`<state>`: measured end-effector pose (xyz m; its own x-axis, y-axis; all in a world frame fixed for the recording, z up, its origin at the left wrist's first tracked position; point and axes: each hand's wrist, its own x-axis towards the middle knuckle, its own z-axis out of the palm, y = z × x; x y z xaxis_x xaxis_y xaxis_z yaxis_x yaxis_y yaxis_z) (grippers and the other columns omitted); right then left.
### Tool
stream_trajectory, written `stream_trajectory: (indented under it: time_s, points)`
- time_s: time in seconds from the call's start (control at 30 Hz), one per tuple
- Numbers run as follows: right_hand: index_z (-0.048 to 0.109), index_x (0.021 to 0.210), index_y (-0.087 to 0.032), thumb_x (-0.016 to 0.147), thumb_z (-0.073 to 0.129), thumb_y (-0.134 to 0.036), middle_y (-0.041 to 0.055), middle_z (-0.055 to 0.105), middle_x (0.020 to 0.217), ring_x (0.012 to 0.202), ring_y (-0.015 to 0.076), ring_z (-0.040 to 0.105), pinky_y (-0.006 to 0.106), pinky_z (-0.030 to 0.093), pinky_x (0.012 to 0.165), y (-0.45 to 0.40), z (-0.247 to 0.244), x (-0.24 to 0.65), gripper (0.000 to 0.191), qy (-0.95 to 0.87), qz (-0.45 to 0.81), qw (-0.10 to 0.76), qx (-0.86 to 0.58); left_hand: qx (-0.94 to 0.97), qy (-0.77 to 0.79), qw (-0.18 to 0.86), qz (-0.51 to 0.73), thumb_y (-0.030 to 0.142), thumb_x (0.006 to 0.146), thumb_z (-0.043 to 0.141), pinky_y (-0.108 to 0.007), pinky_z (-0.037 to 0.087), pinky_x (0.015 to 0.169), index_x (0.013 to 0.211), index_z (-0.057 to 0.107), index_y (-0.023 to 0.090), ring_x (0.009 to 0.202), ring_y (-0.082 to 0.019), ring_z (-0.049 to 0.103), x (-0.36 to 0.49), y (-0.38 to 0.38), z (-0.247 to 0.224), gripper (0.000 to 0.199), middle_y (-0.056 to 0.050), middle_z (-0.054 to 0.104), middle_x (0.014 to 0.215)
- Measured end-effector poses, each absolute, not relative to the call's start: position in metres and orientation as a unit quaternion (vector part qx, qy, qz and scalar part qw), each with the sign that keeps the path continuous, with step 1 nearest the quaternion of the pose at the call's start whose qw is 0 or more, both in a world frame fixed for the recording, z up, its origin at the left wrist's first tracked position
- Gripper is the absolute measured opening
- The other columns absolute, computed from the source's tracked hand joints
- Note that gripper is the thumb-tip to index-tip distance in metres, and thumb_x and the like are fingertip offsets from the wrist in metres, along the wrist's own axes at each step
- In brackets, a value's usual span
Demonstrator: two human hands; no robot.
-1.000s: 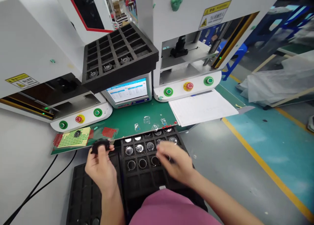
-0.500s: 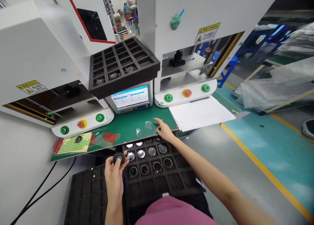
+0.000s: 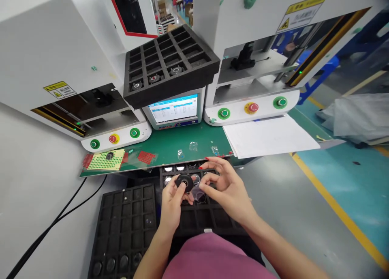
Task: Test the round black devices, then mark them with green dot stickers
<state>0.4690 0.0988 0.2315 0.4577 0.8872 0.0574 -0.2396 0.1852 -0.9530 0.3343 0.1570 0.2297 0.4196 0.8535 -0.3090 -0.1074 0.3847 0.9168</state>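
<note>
The left hand (image 3: 172, 202) pinches a black round part (image 3: 188, 181) between thumb and fingers; just right of it, the right hand (image 3: 230, 189) curves loosely, a clear film (image 3: 198, 194) by its thumb, whether gripped I cannot tell. Below both hands sits a foam tray (image 3: 215, 218); beyond them, a green bench (image 3: 164, 149), then a monitor (image 3: 176, 108).

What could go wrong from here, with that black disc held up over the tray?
The disc could slip from the left hand and perhaps knock the parts in the tray below. Clear scraps near the edge of the bench might drift down. The upper tray, tilted above the screen, might slide.
</note>
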Motion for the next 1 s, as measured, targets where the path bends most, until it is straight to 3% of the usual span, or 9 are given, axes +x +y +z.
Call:
stream_trajectory:
  time_s: [0.1,0.23,0.53,0.67,0.83,0.9,1.0]
  points:
    - [0.048,0.116,-0.029,0.069,0.074,-0.016,-0.0012,0.058,0.099,0.063,0.0072,0.062,0.027,0.054,0.068,0.101,0.231,0.46,0.055,-0.284,0.429,0.709,-0.482,0.463,0.405,0.717,0.329,0.051,0.083,0.062,-0.024,0.049,0.049,0.1,0.066,0.012,0.05,-0.011,0.058,0.335,0.151,0.23,0.043,-0.01,0.073,0.09]
    - [0.046,0.116,-0.029,0.066,0.075,-0.016,-0.0023,0.06,0.097,0.062,0.0077,0.063,0.026,0.054,0.066,0.103,0.23,0.46,0.059,-0.273,0.449,0.704,-0.477,0.485,0.396,0.707,0.328,0.056,0.085,0.057,-0.026,0.05,0.051,0.101,0.066,0.011,0.051,-0.014,0.059,0.33,0.147,0.234,0.049,-0.005,0.069,0.069]
    - [0.045,0.118,-0.029,0.067,0.074,-0.019,-0.0018,0.06,0.097,0.061,0.0083,0.063,0.026,0.054,0.064,0.1,0.233,0.456,0.059,-0.278,0.427,0.697,-0.504,0.57,0.412,0.651,0.284,0.042,0.081,0.066,-0.021,0.047,0.049,0.097,0.062,0.013,0.047,-0.011,0.056,0.331,0.145,0.244,0.033,0.003,0.059,0.055]
    - [0.048,0.117,-0.028,0.067,0.075,-0.022,-0.0012,0.061,0.097,0.061,0.0091,0.062,0.03,0.054,0.068,0.105,0.221,0.463,0.057,-0.263,0.336,0.721,-0.546,0.612,0.417,0.613,0.275,0.039,0.086,0.059,-0.021,0.049,0.053,0.1,0.057,0.015,0.05,-0.012,0.058,0.327,0.144,0.24,0.028,0.002,0.062,0.059]
    - [0.048,0.109,-0.025,0.065,0.076,-0.029,-0.0007,0.062,0.093,0.069,0.012,0.062,0.032,0.052,0.074,0.086,0.201,0.521,0.052,-0.157,0.177,0.752,-0.615,0.697,0.423,0.526,0.244,0.038,0.094,0.045,-0.026,0.055,0.069,0.09,0.041,0.022,0.067,-0.013,0.068,0.33,0.153,0.219,0.017,-0.005,0.072,0.086]
    - [0.048,0.105,-0.024,0.062,0.077,-0.031,-0.0007,0.062,0.091,0.069,0.0119,0.061,0.032,0.05,0.074,0.067,0.193,0.545,0.052,-0.116,0.142,0.753,-0.632,0.742,0.412,0.486,0.208,0.034,0.094,0.044,-0.026,0.055,0.07,0.091,0.042,0.021,0.072,-0.015,0.07,0.343,0.157,0.199,0.014,-0.005,0.072,0.083]
    - [0.051,0.101,-0.023,0.059,0.078,-0.033,0.0002,0.064,0.088,0.068,0.0123,0.06,0.032,0.048,0.072,0.036,0.183,0.564,0.051,-0.061,0.11,0.743,-0.658,0.797,0.375,0.451,0.147,0.026,0.09,0.052,-0.023,0.052,0.059,0.085,0.048,0.019,0.063,-0.014,0.067,0.376,0.155,0.161,0.009,-0.001,0.067,0.071]
